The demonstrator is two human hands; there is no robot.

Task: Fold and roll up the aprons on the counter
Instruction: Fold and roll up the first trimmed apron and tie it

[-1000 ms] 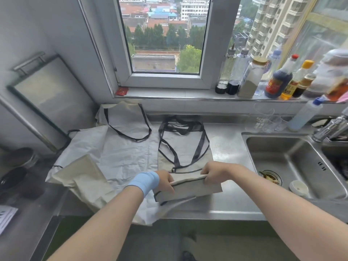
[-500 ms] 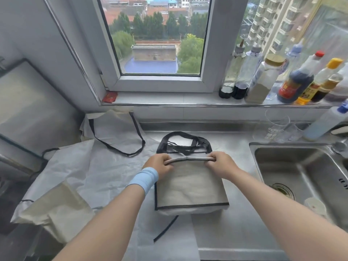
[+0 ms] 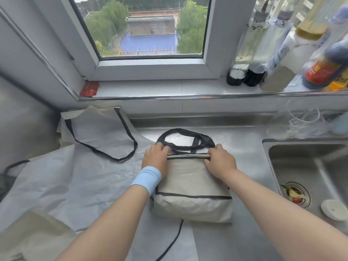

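Note:
A beige apron with black trim [image 3: 190, 187] lies folded into a flat packet on the steel counter [image 3: 243, 153], its black straps [image 3: 185, 138] looped just beyond it. My left hand [image 3: 155, 159] grips the left end of the packet's far folded edge. My right hand [image 3: 219, 161] grips the right end of the same edge. A second, pale grey apron [image 3: 75, 178] lies spread flat to the left, partly under the packet, with its black neck strap [image 3: 105, 142] towards the wall.
A steel sink [image 3: 308, 174] with a drain strainer [image 3: 295, 194] and a small white cup [image 3: 334, 209] lies to the right. Bottles and jars [image 3: 282, 59] crowd the window sill. Clear glasses [image 3: 301, 119] stand behind the sink. A beige cloth [image 3: 33, 234] lies at the lower left.
Both hands carried the apron's near edge away from me over its body, folding it into a shorter packet. The head camera moved closer and tilted down.

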